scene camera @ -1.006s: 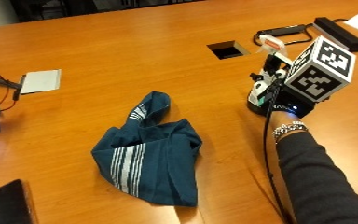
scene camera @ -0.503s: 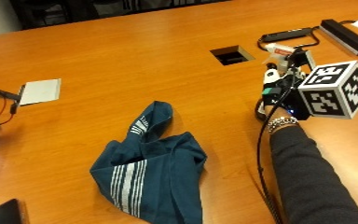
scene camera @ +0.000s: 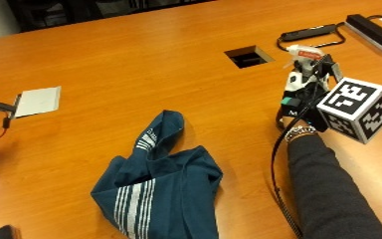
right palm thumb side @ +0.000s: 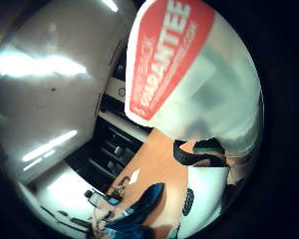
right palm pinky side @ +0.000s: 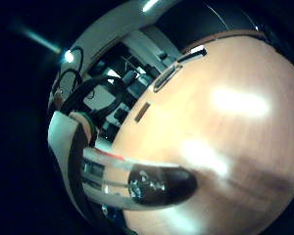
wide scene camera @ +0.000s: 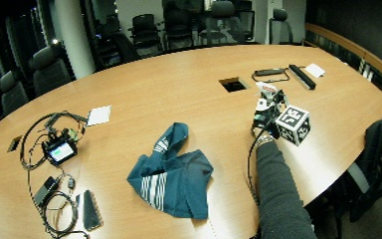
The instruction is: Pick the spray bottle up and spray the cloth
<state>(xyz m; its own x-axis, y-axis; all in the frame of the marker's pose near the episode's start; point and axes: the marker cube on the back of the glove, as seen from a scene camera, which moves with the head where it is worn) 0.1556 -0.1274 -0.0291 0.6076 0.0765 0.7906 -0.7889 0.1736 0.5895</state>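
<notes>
Right hand (scene camera: 303,94) has its fingers curled around the bottle (scene camera: 302,63), held upright above the worktop (scene camera: 144,64). Cloth (scene camera: 161,189) lies crumpled, well apart.

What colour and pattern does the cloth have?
The cloth is dark teal with white stripes, clearest in the outside view.

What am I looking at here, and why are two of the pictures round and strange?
No robot here: a person works at a wooden table with a gloved right hand. Two pictures come from cameras beside the table, one wider. The two round ones come from tiny wide-angle cameras on that hand's palm, so they look warped. The hand is wrapped around a white spray bottle; its red label fills the thumb side view. A blue striped cloth lies crumpled on the table, apart from the hand. Elsewhere sit a white card, a square opening in the tabletop, and some black devices.
</notes>
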